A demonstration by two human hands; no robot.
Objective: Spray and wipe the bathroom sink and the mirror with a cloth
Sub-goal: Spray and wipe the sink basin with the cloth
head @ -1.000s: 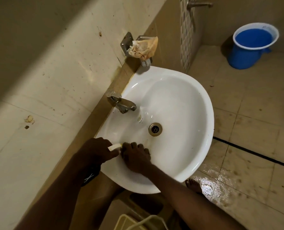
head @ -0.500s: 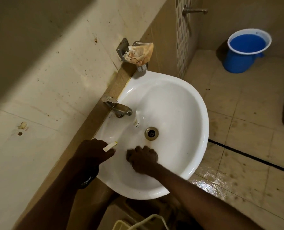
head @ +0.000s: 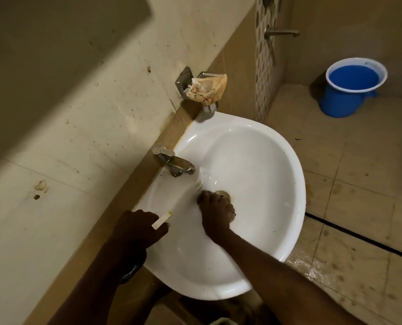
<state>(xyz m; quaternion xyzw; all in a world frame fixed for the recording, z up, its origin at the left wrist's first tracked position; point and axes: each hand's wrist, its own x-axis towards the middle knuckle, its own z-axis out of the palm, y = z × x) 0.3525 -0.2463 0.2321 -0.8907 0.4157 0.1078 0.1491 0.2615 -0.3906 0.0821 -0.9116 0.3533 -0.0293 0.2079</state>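
The left hand (head: 139, 227) is gripping a small pale nozzle-like object (head: 161, 220) at the sink (head: 277, 160) rim. The right hand (head: 216, 211) is clenching, rubbing the basin beside the drain (head: 224, 193); any cloth is hidden. Sink cleaning appears underway; mirror wiping seemingly remains.

White oval sink (head: 277, 160) fixed to the tiled wall, basin glossy and wet, a few dark specks; drain (head: 224, 194) partly covered by a hand.

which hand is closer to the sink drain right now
Right. The right hand rests in the basin, partly covering the drain; the left hand sits apart at the sink's wall-side rim.
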